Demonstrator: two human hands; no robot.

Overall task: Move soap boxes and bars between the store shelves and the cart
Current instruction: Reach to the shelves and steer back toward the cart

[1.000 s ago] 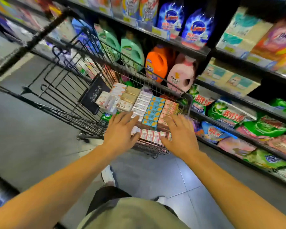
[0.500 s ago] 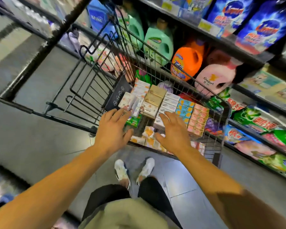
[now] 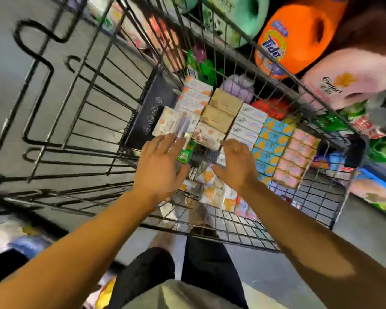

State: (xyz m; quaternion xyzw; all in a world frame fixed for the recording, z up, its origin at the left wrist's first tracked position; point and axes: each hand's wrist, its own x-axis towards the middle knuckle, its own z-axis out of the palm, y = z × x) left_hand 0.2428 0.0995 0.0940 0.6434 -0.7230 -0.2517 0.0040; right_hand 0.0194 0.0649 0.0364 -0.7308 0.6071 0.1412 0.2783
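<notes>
Rows of soap boxes (image 3: 250, 128) are lying packed side by side in the wire shopping cart (image 3: 265, 233), with loose soap bars (image 3: 212, 190) sitting lower in the basket. The left hand (image 3: 161, 166) and right hand (image 3: 237, 166) are hovering over them, fingers spread and relaxed, gripping nothing (contact is too blurred to judge). Beyond the cart's far wall, an orange Tide jug (image 3: 292, 39) and a pink Comfort bottle (image 3: 350, 79) are crowding the shelf.

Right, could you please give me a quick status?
Left hand and right hand open, holding nothing, over the cart. Soap boxes stacked in rows inside. Nothing blocking.
</notes>
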